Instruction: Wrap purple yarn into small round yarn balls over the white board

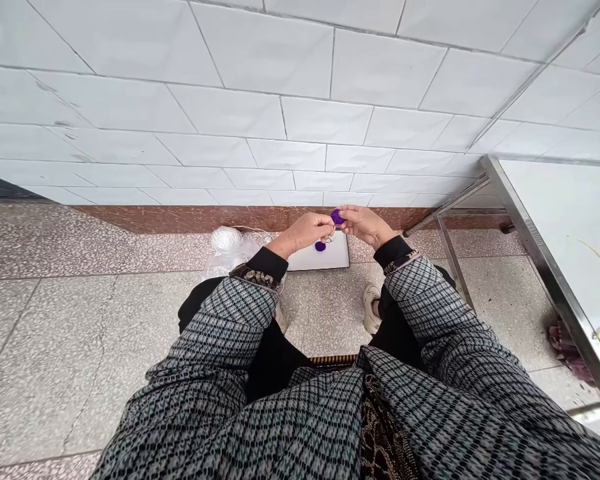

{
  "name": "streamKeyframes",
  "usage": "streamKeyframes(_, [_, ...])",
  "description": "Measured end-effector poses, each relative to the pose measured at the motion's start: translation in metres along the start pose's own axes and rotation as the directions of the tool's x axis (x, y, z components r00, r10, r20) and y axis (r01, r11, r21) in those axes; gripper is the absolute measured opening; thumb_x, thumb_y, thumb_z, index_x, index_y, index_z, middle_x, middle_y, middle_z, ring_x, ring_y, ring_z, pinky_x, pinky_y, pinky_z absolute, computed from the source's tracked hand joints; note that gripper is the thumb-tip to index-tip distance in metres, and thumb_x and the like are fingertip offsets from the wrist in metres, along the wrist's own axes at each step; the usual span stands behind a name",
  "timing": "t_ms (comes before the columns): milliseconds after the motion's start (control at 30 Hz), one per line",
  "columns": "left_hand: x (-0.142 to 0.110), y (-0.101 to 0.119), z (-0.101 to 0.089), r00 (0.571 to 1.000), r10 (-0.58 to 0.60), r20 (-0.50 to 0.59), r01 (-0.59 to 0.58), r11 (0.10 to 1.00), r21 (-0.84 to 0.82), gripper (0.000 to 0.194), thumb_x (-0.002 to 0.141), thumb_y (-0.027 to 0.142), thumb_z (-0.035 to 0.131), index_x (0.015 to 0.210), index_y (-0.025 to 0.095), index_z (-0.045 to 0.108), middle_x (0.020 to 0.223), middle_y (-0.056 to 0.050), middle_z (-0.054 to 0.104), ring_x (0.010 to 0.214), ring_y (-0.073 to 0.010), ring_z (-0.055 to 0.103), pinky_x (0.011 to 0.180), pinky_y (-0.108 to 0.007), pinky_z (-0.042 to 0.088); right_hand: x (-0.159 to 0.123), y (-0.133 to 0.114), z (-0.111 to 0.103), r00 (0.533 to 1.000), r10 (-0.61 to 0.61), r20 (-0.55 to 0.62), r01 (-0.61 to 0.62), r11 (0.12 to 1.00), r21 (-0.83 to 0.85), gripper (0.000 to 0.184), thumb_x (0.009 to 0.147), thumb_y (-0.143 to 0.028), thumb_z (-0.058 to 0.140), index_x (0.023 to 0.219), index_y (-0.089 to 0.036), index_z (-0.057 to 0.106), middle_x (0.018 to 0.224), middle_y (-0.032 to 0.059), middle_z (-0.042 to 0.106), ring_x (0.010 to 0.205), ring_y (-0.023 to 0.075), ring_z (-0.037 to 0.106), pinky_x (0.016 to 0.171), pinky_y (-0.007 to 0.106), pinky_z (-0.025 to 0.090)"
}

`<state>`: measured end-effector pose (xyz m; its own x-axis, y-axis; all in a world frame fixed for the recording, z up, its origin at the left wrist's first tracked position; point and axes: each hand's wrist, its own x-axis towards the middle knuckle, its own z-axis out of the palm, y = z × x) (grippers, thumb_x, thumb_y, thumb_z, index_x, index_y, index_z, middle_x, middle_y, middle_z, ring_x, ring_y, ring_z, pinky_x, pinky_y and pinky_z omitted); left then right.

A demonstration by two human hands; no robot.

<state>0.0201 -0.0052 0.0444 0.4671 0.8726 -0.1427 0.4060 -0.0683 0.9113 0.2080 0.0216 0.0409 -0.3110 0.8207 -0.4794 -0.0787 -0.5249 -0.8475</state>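
Between both hands (pixel 364 225) sits a rounded, textured purple piece (pixel 337 217).

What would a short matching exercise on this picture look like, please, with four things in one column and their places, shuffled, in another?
Things:
1. Upper purple piece
2. Lower purple piece
3. White ball
4. Table

Places:
A. To the left of the left hand in the picture
B. At the right side of the picture
C. Held by the fingers of the right hand
D. Seen against the white board

Pairs: 1-C, 2-D, 3-A, 4-B
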Motion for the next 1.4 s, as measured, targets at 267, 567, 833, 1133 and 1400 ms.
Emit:
streamKeyframes(267, [0.005, -0.009, 0.002, 0.996, -0.011, 0.085, 0.014, 0.999, -0.036, 0.018, 0.082, 0.016, 0.057, 0.066, 0.018, 0.064, 0.061, 0.0, 0.063, 0.061, -0.0127, 0.059, 0.066, -0.025, 0.048, -0.01, -0.01, -0.005, 0.976, -0.068, 0.209, 0.048, 0.994, 0.099, 0.019, 0.084, -0.018, 0.086, 0.089, -0.018, 0.067, 0.069, -0.0041, 0.066, 0.054, 0.0055, 0.054, 0.051, 0.016, 0.047])
streamKeyframes(567, [0.004, -0.003, -0.003, 0.995, -0.087, -0.04, 0.09, 0.993, 0.081, 0.017, 0.077, 0.013, 0.059, 0.061, 0.019, 0.063, 0.057, 0.001, 0.061, 0.056, -0.0123, 0.053, 0.061, -0.026, 0.039, -0.005, 0.002, -0.01, 0.98, -0.007, 0.198, 0.112, 0.841, -0.529, 0.02, 0.078, 0.001, 0.081, 0.078, -0.017, 0.072, 0.061, -0.0007, 0.068, 0.052, 0.0088, 0.054, 0.046, 0.019, 0.043])
streamKeyframes(833, [0.0, -0.003, -0.007, 0.981, -0.055, -0.186, 0.053, 0.999, -0.012, 0.018, 0.079, 0.013, 0.056, 0.065, 0.018, 0.065, 0.061, 0.001, 0.065, 0.064, -0.0133, 0.059, 0.071, -0.027, 0.045, -0.004, 0.007, 0.012, 0.993, 0.089, 0.083, -0.082, 0.993, -0.087, 0.018, 0.093, -0.001, 0.069, 0.085, -0.016, 0.072, 0.074, 0.0016, 0.073, 0.058, 0.008, 0.06, 0.056, 0.018, 0.053])
streamKeyframes(1133, [-0.006, 0.0, -0.01, 0.982, -0.028, -0.185, 0.032, 0.999, 0.017, 0.018, 0.081, 0.017, 0.056, 0.065, 0.019, 0.063, 0.061, 0.0, 0.065, 0.063, -0.0137, 0.058, 0.069, -0.026, 0.046, -0.003, -0.003, 0.021, 0.998, 0.057, 0.017, -0.058, 0.993, 0.098, 0.026, 0.101, 0.002, 0.056, 0.082, -0.012, 0.067, 0.066, 0.0021, 0.068, 0.061, 0.0086, 0.061, 0.056, 0.015, 0.052])
streamKeyframes(1400, [-0.002, -0.011, -0.007, 0.999, -0.033, -0.023, 0.033, 0.999, 0.005, 0.017, 0.082, 0.018, 0.057, 0.066, 0.018, 0.063, 0.061, 0.001, 0.063, 0.063, -0.0142, 0.06, 0.073, -0.028, 0.047, -0.008, -0.008, 0.011, 0.963, -0.118, 0.242, 0.078, 0.983, 0.168, 0.014, 0.096, -0.003, 0.06, 0.09, -0.015, 0.064, 0.069, -0.0037, 0.062, 0.054, 0.0044, 0.049, 0.055, 0.015, 0.047])
